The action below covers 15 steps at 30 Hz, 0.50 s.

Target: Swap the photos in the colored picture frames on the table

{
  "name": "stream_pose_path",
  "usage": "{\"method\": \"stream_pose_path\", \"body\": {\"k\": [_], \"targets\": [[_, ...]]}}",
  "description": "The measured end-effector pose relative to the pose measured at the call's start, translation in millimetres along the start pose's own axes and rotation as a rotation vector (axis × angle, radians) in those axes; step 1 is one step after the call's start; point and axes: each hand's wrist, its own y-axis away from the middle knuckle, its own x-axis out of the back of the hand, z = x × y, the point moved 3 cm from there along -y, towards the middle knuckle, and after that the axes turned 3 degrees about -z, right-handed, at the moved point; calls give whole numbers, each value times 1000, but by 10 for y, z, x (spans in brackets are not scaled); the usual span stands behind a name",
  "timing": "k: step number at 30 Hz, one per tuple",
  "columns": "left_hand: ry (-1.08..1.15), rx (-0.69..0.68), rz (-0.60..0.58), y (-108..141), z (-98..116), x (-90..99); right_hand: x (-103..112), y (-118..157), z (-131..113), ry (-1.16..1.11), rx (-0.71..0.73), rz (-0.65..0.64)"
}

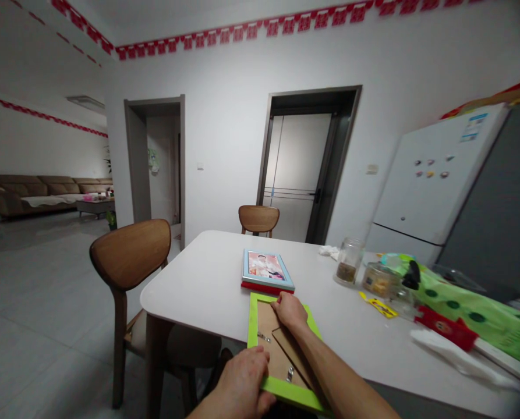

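Note:
A lime-green picture frame (253,326) lies back side up at the table's near edge, its brown backing board (281,355) with small metal clips facing me. My left hand (244,378) is closed around the frame's lower left edge, thumb on top. Toward the far edge, my right hand (291,311) has its fingers curled down at the backing board and frame; the fingertips are partly hidden. My right forearm covers much of the frame's right side. Just beyond lies a light blue picture frame (268,267) with a photo, on top of something red (266,287).
The white table (198,279) holds a glass jar (349,265), a lidded container (379,280), a yellow packet (379,305), a green plastic package (469,308) and white tissue (460,355) on the right. Wooden chairs (133,256) stand left and behind. A fridge (434,174) is at right.

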Motion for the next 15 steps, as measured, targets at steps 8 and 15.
{"method": "stream_pose_path", "body": {"k": [8,15], "targets": [[-121,-81,-82,-222,152,-180,240,56,202,-264,45,-30],[-65,-130,-94,-370,318,-300,558,372,781,-524,-58,-11]]}}
